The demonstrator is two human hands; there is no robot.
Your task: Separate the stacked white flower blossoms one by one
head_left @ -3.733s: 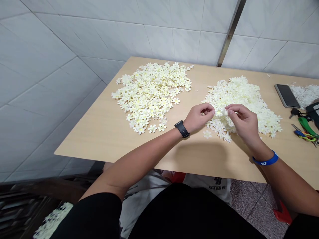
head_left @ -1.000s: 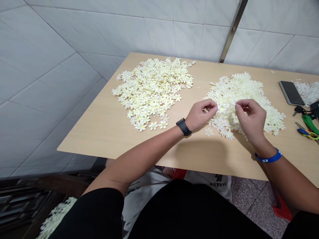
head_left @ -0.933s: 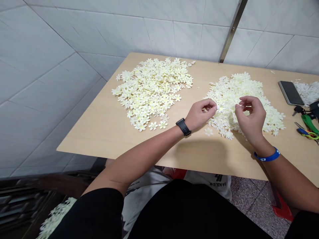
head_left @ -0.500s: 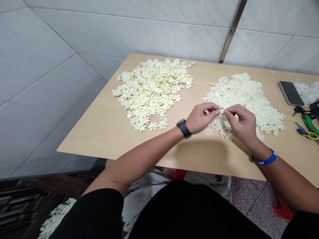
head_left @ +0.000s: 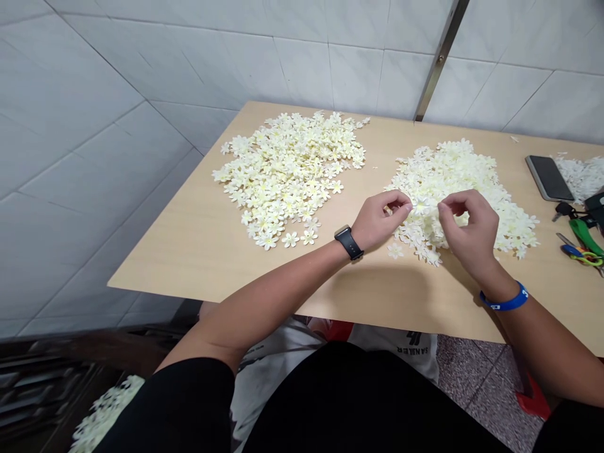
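I read the left hand (head_left: pixel 380 220) closed at its fingertips against a cream artificial flower (head_left: pixel 419 206), hold unclear. The right hand (head_left: pixel 467 228) curls half-open above the right flower pile (head_left: pixel 453 167). A second flower pile (head_left: pixel 283 179) lies centre-left on the pale wooden table (head_left: pixel 189 264).

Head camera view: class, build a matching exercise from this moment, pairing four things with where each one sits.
Column one:
1. black watch
2. blue wristband
3. smartphone
4. heap of cream flowers nearest the hands

Column two:
A. right wrist
B. on the wooden table, beneath both hands
C. left wrist
D. far right of the wooden table

Pairs: 1-C, 2-A, 3-D, 4-B.
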